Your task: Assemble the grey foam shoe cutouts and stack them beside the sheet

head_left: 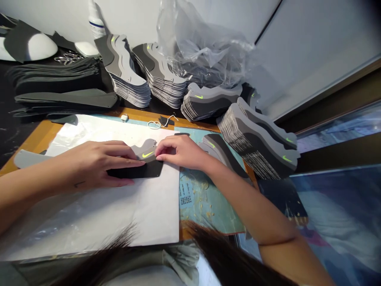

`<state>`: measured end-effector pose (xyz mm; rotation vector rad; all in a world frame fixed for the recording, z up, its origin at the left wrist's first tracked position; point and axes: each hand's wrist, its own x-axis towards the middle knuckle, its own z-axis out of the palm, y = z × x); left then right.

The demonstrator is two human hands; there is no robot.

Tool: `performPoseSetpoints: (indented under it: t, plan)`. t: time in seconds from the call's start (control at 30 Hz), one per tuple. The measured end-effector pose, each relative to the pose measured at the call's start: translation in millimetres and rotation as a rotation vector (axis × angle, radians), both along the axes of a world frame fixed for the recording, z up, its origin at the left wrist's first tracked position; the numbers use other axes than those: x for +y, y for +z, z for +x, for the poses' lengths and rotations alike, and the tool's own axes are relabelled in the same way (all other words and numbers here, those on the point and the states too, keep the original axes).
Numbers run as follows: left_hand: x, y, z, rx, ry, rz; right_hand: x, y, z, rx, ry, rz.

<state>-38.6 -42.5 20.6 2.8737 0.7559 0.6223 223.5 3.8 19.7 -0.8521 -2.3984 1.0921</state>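
Note:
A grey and black shoe upper panel (143, 169) with a yellow-green swoosh lies flat on a white paper sheet (149, 214). Across its left part rests my left hand (98, 161), fingers stretched out and pressing on it. My right hand (181, 151) pinches the panel's right edge between thumb and fingertips, close to the swoosh. Part of the panel is hidden under the left hand. Just right of my right wrist, another such panel (229, 155) lies partly behind the forearm.
Stacks of grey panels (258, 139) stand at the right and a stack (127, 75) at the back. Black pieces (59, 75) are piled at the left. A clear plastic bag (205, 47) and a white bottle (95, 22) stand by the wall. A white string (154, 124) lies behind the hands.

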Motion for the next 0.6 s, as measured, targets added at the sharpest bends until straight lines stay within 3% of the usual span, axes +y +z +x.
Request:
performPoseSetpoints:
  t: [0.23,0.47,0.6]
  plan:
    - [0.4,3.4,1.5,0.002,-0.005,-0.035,-0.4,-3.1,-0.3,-0.009,0.021,0.028]
    - [1.5,2.8,3.2,0.004,-0.046,0.041,2.8,-2.7,1.9,0.013,-0.056,0.193]
    - [1.8,0.4,2.1,-0.017,-0.052,0.042,4.6,-2.3,1.5,-0.008,-0.051,0.169]
